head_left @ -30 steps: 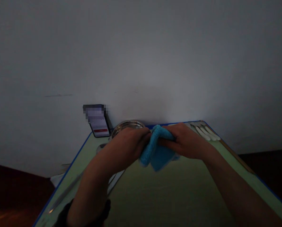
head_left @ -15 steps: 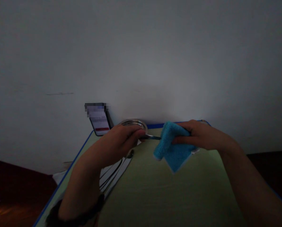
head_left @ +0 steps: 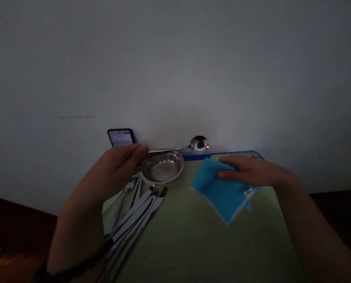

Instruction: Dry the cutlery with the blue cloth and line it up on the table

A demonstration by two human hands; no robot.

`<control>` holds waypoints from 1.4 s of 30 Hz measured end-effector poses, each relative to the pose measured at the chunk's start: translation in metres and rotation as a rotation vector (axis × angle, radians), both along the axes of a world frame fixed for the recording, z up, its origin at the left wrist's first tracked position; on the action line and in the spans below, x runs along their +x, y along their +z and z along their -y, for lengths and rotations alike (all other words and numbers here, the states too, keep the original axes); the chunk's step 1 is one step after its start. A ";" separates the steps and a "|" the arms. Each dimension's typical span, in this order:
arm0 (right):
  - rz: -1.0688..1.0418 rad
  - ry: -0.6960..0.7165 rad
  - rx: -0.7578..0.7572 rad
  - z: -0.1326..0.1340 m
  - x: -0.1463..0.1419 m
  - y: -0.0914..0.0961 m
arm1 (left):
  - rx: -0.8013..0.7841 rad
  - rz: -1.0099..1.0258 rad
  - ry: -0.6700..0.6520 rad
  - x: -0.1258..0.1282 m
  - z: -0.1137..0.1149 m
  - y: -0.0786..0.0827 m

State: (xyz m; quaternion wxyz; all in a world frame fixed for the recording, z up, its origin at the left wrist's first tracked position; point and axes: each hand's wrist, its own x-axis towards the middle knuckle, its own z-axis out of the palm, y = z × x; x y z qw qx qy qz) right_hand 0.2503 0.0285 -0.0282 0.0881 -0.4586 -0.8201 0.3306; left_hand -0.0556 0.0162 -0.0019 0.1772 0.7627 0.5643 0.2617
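My left hand (head_left: 122,163) pinches the handle end of a shiny metal spoon (head_left: 199,144). The spoon is held level, its round bowl pointing right, above the far table edge. Beneath its handle sits a round steel bowl (head_left: 163,169). In my right hand (head_left: 246,169) a blue cloth (head_left: 222,194) hangs down, gripped between thumb and fingers, with a small white label at its corner. The cloth and the spoon are apart.
Several metal knives (head_left: 134,220) lie side by side on the green table (head_left: 199,239), left of the middle, with other cutlery partly hidden by my left arm. A phone (head_left: 121,136) leans against the wall (head_left: 175,70) at the back left.
The spoon has come out of the blue cloth, and its bowl now shows. My left hand has moved left and slightly up with it. The cloth hangs more unfolded.
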 end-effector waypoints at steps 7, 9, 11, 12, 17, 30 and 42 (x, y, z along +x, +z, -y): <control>0.001 0.071 0.159 0.016 -0.033 -0.060 | 0.033 -0.142 -0.044 0.017 -0.003 -0.004; -0.009 -0.030 0.390 0.030 -0.032 -0.076 | 0.041 -0.171 -0.035 0.019 -0.005 -0.007; -0.016 -0.002 0.556 0.047 -0.030 -0.085 | 0.038 -0.186 -0.040 0.021 -0.008 -0.009; -0.018 0.042 0.618 0.056 -0.030 -0.087 | 0.035 -0.187 -0.045 0.022 -0.008 -0.010; 0.068 0.097 0.714 0.077 -0.040 -0.098 | 0.024 -0.183 -0.057 0.027 -0.009 -0.012; -0.557 -0.427 0.175 0.070 -0.038 -0.088 | 0.028 -0.151 -0.025 0.027 -0.007 -0.011; -0.333 -0.443 0.345 0.063 -0.025 -0.122 | 0.057 -0.082 0.032 0.025 -0.011 -0.015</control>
